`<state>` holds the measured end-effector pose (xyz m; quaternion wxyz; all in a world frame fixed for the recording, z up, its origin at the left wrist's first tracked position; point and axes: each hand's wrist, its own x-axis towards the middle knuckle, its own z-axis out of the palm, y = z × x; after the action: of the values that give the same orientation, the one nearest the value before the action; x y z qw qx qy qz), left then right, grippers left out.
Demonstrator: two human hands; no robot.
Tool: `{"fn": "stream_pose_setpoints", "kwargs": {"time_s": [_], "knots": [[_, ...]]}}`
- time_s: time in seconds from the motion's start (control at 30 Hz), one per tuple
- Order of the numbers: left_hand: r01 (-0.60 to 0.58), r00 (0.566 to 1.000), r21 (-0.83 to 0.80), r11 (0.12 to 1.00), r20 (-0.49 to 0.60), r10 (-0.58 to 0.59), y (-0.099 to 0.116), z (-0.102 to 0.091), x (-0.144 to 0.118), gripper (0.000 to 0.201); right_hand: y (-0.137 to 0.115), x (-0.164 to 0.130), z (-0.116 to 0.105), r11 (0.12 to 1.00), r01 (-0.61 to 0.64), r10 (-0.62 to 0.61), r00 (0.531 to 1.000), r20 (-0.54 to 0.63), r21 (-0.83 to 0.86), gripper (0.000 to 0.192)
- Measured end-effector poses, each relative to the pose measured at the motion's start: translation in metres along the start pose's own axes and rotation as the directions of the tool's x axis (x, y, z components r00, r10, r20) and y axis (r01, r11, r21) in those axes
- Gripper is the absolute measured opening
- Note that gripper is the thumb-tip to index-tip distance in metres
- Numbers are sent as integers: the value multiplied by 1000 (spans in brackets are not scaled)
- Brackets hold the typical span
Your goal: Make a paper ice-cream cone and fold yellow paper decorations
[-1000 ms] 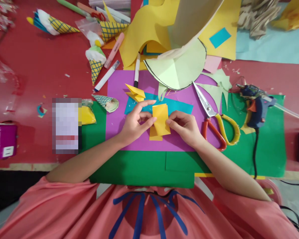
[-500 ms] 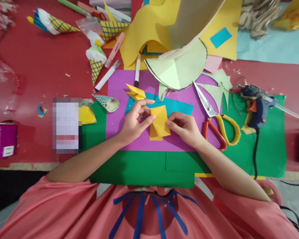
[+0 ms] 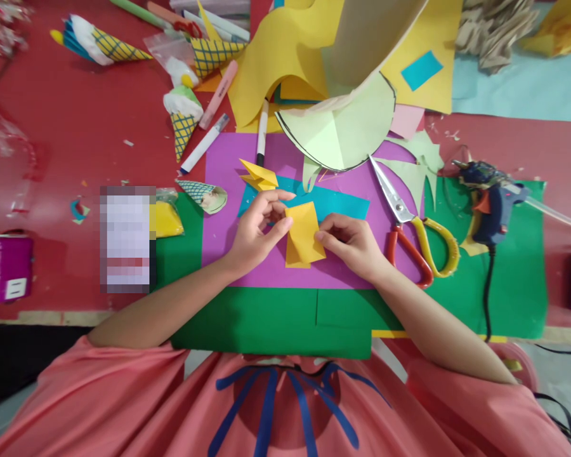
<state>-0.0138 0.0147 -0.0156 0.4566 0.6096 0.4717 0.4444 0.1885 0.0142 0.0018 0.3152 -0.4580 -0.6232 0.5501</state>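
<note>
Hands: left hand [image 3: 253, 236] & right hand [image 3: 349, 241] grip yellow paper [image 3: 304, 233] edges, scissors [image 3: 412, 225] nr right.

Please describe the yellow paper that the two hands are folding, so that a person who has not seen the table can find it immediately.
Find the purple sheet on the green mat. At its centre, the left hand and right hand pinch a small folded yellow paper. Unlike the smaller yellow folded piece just beyond, it is between the fingers.

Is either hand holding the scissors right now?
No, the scissors lie apart on the sheets while both hands pinch the yellow paper.
</note>
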Motion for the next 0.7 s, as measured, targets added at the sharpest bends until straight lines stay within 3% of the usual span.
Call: {"fn": "stream_pose_setpoints", "kwargs": {"time_s": [0.37, 0.5, 0.6, 0.7], "knots": [[-149, 988, -45, 988, -43, 147, -3, 0, 1, 13, 2, 0, 0, 999, -19, 18, 999, 29, 29, 18], [-114, 992, -68, 991, -56, 110, -1, 0, 0, 11, 1, 0, 0, 999, -23, 22, 999, 25, 42, 18], [-50, 997, -141, 989, -60, 41, 2, 2, 1, 27, 1, 0, 0, 998, -30, 31, 999, -13, 61, 19], [71, 997, -181, 981, 39, -65, 6, 2, 2, 37, 2, -1, 1, 991, -29, 39, 996, -77, 129, 21]]}}
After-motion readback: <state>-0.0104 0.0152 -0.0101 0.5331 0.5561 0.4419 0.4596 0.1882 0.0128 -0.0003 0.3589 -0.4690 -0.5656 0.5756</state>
